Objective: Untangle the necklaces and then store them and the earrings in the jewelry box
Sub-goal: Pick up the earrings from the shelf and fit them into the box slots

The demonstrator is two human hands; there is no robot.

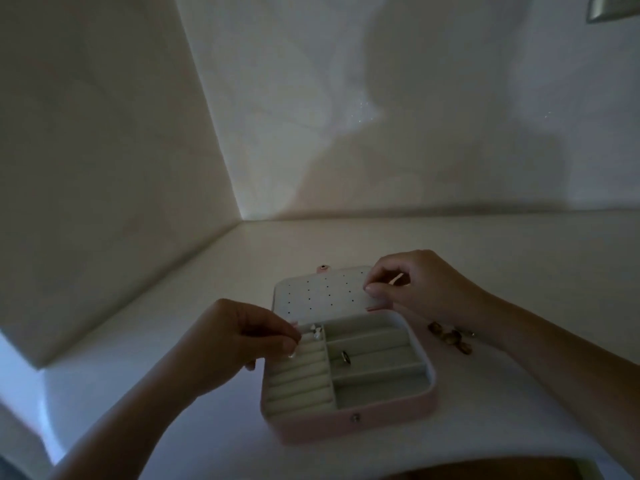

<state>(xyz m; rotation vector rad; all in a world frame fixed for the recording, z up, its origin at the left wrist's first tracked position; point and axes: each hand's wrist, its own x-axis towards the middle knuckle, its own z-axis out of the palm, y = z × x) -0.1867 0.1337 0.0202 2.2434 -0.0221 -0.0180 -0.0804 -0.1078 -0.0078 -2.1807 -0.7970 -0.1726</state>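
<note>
A pink jewelry box [349, 427] lies open on the white table, its lid [322, 292] with rows of small holes tilted back. My left hand [235, 341] hovers at the box's left rim, thumb and forefinger pinched over the ring rolls; what they pinch is too small to tell. Small earrings [316, 332] stand in the top roll. A ring-like piece [345, 357] lies in a middle compartment. My right hand [419, 289] pinches the lid's right edge. Brown beaded jewelry [450, 337] lies on the table right of the box, under my right wrist.
The white table [173, 341] meets white walls at a corner behind the box. A white panel stands along the left side. The table's front edge runs just below the box. The scene is dim.
</note>
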